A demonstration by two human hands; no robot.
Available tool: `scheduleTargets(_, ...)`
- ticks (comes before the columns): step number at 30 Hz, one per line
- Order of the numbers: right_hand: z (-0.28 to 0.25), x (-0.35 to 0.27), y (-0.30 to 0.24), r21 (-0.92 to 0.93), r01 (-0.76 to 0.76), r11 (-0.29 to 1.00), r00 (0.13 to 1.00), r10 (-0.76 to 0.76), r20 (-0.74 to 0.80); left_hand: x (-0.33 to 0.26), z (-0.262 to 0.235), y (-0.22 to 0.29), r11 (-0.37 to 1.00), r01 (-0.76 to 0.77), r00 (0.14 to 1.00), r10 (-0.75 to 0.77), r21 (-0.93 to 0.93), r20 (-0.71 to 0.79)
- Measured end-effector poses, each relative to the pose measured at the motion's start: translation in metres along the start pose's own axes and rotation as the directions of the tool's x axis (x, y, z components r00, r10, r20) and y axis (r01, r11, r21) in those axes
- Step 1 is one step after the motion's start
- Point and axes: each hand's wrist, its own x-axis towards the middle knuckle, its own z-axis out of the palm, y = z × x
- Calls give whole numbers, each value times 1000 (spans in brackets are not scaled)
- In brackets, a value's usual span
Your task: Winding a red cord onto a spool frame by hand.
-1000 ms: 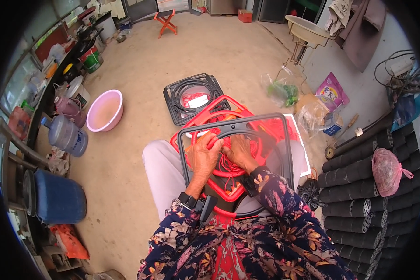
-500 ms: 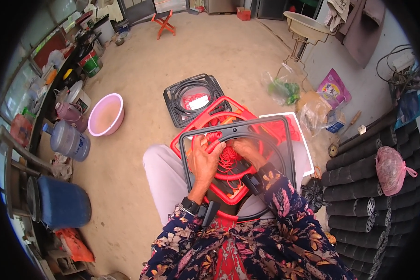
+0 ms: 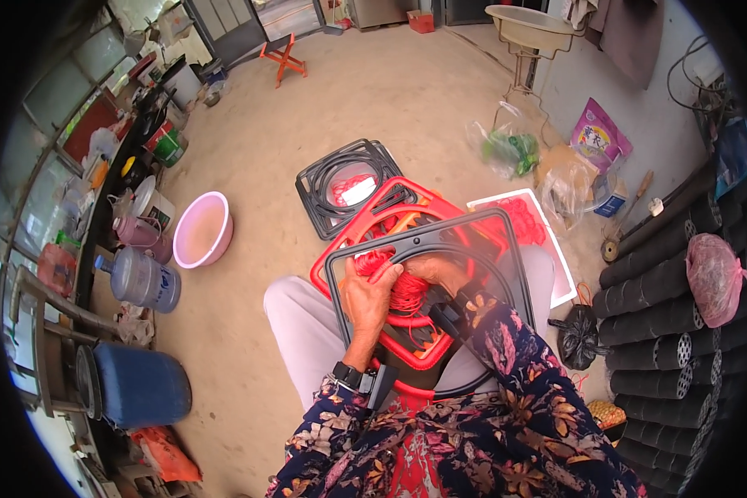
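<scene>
On my lap a black rectangular frame with a round opening point(image 3: 417, 241) leans over a red frame of similar shape point(image 3: 328, 264). Between my hands is a bundle of thin red cord point(image 3: 409, 292) within the black frame's opening. My left hand point(image 3: 369, 299) is closed around the cord, thumb on top. Beside it, my right hand point(image 3: 438, 272) reaches into the opening with curled fingers against the bundle; its fingertips are partly hidden. More black frames point(image 3: 309, 181) lie stacked on the floor ahead, with red cord and a white label in the middle.
A white tray point(image 3: 566, 278) holding red cord stands by my right knee. Farther right are a bag of greens point(image 3: 510, 153), a black plastic bag point(image 3: 579, 336) and stacked black perforated cylinders point(image 3: 651, 353). Leftward stand a pink basin point(image 3: 227, 232), a water bottle point(image 3: 145, 280) and a blue barrel point(image 3: 145, 386).
The view has shifted, so the surroundings sit differently. My right hand has come closer to my left, and the red cord now looks more bunched between them.
</scene>
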Motion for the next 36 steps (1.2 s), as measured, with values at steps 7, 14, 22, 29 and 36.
scheduleTargets(7,4,-10,3,147,-73,986,990,54,129,2,8,-8,865,-5,984,94,-502,151)
scheduleTargets(14,1,-28,-21,-20,-100,995,992,101,77,6,8,-16,938,36,989,15,-344,145)
scheduleTargets(22,1,-67,-90,-480,225,848,889,-381,-255,5,14,-19,946,-3,997,27,-325,72)
scheduleTargets(29,20,-31,-106,-709,319,629,880,-475,-25,8,12,-24,1000,-31,998,31,2,-50)
scheduleTargets(36,2,-18,-96,-118,168,979,964,-188,-188,2,1,-5,971,-13,996,33,-238,80)
